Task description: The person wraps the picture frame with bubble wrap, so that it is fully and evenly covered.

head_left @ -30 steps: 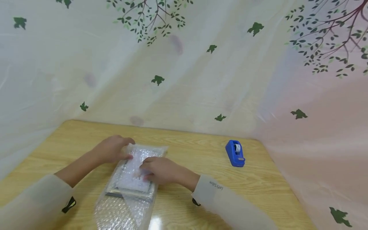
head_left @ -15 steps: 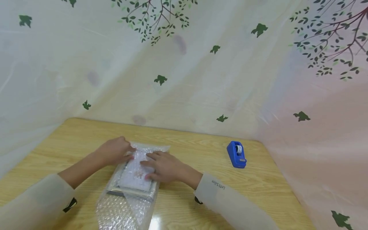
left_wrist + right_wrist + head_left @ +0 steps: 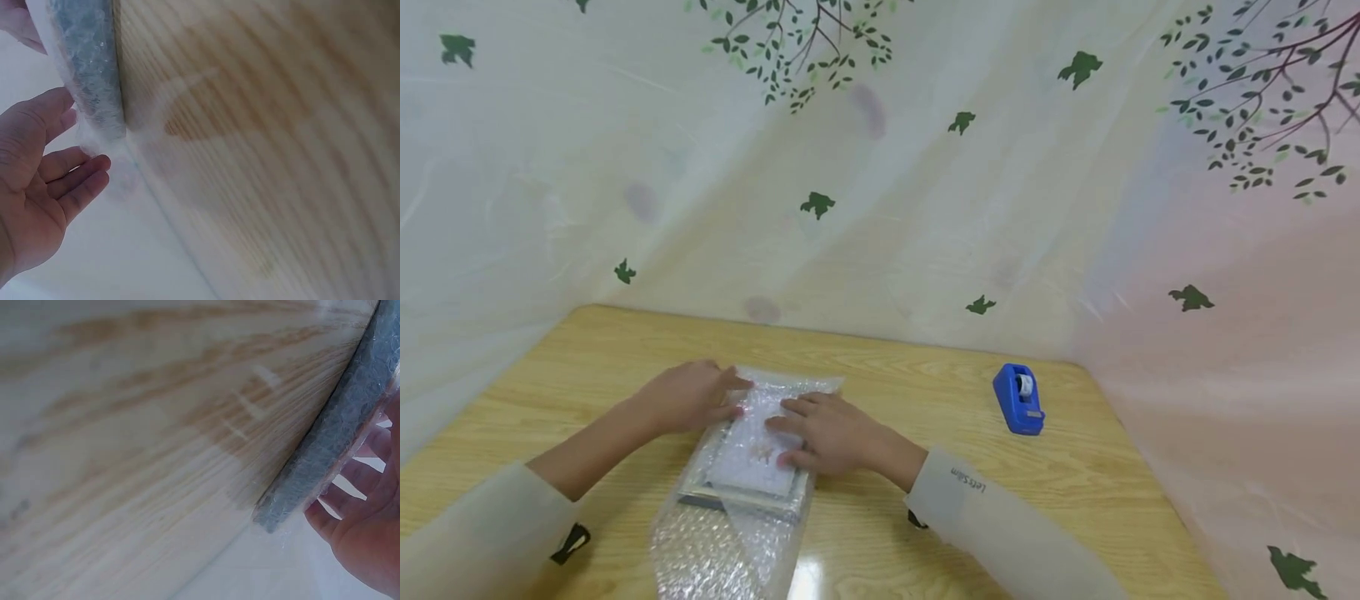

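Observation:
A picture frame with a pale picture and a silvery border lies flat on the table, covered in clear bubble wrap. In the head view my left hand rests at the far left corner of the wrapped frame, thumb and forefinger on the wrap. The left wrist view shows the other fingers of that left hand loosely extended beside the wrapped edge. My right hand lies over the frame's right side with fingers spread on the wrap. From the right wrist, those fingers touch its upper face.
A blue tape dispenser with a roll of tape stands at the right of the wooden table. A loose length of bubble wrap stretches toward the near edge. Behind hangs a pale curtain printed with leaves and branches.
My right hand's fingers have gone from bunched over the middle of the frame to spread out nearer its right side. The left hand stays at the far left corner, barely shifted.

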Action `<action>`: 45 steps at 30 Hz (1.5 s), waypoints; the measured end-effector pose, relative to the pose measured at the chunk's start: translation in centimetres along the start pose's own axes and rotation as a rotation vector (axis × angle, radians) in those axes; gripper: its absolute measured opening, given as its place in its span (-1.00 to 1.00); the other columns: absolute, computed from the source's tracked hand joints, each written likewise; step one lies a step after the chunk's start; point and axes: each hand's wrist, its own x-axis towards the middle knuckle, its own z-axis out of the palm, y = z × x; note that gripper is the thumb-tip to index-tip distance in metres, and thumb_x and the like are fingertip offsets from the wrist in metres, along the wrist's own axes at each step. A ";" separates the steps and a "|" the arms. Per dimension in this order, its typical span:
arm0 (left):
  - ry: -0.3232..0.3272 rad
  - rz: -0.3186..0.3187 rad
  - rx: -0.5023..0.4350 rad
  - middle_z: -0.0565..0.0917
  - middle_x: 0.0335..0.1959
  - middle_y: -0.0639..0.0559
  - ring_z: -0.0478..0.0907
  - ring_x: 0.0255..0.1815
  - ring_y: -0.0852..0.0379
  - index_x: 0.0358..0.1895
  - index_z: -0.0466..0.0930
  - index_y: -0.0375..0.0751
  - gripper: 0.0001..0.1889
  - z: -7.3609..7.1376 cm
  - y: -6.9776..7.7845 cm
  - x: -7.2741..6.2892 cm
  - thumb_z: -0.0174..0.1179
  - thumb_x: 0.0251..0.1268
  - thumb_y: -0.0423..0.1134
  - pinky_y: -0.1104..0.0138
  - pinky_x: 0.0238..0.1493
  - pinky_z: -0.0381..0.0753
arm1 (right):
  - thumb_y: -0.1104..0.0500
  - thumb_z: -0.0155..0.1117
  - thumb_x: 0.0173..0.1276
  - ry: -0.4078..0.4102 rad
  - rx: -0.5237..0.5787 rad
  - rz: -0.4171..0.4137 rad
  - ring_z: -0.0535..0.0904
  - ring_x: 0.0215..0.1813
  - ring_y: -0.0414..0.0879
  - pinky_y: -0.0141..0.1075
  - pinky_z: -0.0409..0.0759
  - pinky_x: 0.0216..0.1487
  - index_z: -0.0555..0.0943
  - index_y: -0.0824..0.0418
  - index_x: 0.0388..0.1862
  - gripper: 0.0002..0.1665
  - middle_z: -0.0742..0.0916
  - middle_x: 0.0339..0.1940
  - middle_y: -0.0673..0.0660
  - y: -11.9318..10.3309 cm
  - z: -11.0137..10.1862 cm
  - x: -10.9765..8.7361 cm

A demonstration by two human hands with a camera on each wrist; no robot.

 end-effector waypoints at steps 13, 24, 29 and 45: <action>0.082 0.103 0.005 0.66 0.18 -0.23 0.61 0.14 -0.29 0.11 0.71 -0.17 -0.63 -1.1 -0.4 -4.3 0.44 0.25 -0.19 -0.13 0.04 0.63 | -0.34 -0.05 0.59 0.003 0.023 -0.001 0.28 0.57 0.09 -0.10 0.14 0.57 0.35 -0.07 0.57 -0.28 0.39 0.57 0.18 0.2 0.0 0.0; 0.152 0.343 -0.014 0.62 -0.15 0.30 0.61 -0.22 0.25 -0.18 0.64 0.11 -0.59 0.6 -1.1 -9.2 0.63 -0.12 -0.19 0.27 -0.31 0.66 | -0.35 -0.08 0.59 -0.011 0.034 0.005 0.24 0.59 0.10 -0.06 0.13 0.57 0.31 -0.09 0.60 -0.27 0.36 0.59 0.17 0.2 0.3 0.1; 0.217 0.426 -0.015 0.56 -0.15 0.38 0.54 -0.22 0.35 -0.15 0.61 0.18 -0.53 1.4 -0.8 -10.4 0.64 -0.19 -0.08 0.28 -0.31 0.65 | -0.34 -0.07 0.59 -0.015 0.033 0.009 0.25 0.59 0.10 -0.03 0.16 0.56 0.32 -0.08 0.59 -0.28 0.37 0.59 0.17 0.1 0.1 0.0; 0.286 0.667 -0.073 0.56 -0.16 0.39 0.45 -0.20 0.42 -0.31 0.75 0.30 -0.79 2.1 0.9 -11.2 0.57 -0.04 -0.07 0.58 -0.17 0.43 | -0.33 -0.08 0.60 -0.030 0.048 0.020 0.22 0.60 0.11 -0.03 0.13 0.57 0.30 -0.08 0.60 -0.28 0.34 0.60 0.18 0.0 -0.2 -0.1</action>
